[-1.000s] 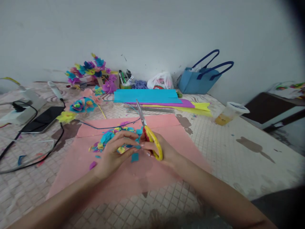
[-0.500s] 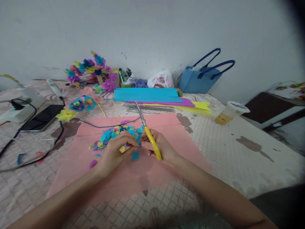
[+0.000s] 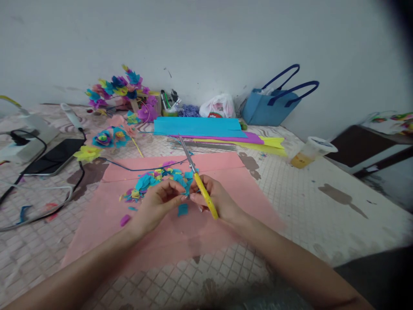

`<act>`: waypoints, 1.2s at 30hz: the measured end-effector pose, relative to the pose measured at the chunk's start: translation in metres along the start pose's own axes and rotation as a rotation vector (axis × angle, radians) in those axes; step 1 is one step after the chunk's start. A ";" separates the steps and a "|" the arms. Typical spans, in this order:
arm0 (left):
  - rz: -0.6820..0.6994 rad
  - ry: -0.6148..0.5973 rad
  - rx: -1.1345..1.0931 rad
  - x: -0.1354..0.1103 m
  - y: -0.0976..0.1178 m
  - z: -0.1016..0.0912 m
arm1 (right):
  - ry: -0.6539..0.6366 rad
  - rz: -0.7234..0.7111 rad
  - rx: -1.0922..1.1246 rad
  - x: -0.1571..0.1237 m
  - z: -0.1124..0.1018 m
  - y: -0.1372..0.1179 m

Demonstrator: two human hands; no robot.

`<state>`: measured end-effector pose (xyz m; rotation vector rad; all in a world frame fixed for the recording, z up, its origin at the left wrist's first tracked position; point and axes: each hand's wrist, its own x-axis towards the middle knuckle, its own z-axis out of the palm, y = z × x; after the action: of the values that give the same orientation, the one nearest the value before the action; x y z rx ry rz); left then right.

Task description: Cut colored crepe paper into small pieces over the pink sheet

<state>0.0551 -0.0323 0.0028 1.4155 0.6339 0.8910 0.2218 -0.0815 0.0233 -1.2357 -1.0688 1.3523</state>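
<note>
Yellow-handled scissors (image 3: 198,177): we are clasping them in the right hand (image 3: 215,199), blades pointing toward upper centre, probably leaving its fingertips free.
Blue paper scrap (image 3: 186,193): sitting mid-frame between both hands' fingertips; whether the left hand (image 3: 156,206), thumb and index nearly meeting, is pinching it, we cannot tell.
Pink paper sheet (image 3: 167,237): spreading across lower centre, probably catching cuttings (image 3: 145,182).

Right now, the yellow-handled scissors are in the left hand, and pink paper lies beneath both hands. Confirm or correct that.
Wrong hand: the head view shows the yellow-handled scissors in the right hand. The pink paper does lie beneath it and the left hand.
</note>
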 end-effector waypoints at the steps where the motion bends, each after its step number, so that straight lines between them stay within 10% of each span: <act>1: -0.006 0.001 -0.009 0.000 0.000 0.000 | 0.000 0.001 0.000 0.000 0.000 0.000; 36: -0.150 -0.052 0.017 0.001 0.001 -0.001 | -0.031 0.029 0.012 0.003 -0.004 0.004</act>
<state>0.0544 -0.0314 0.0037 1.3829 0.7002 0.7298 0.2252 -0.0790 0.0182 -1.2291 -1.0667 1.4024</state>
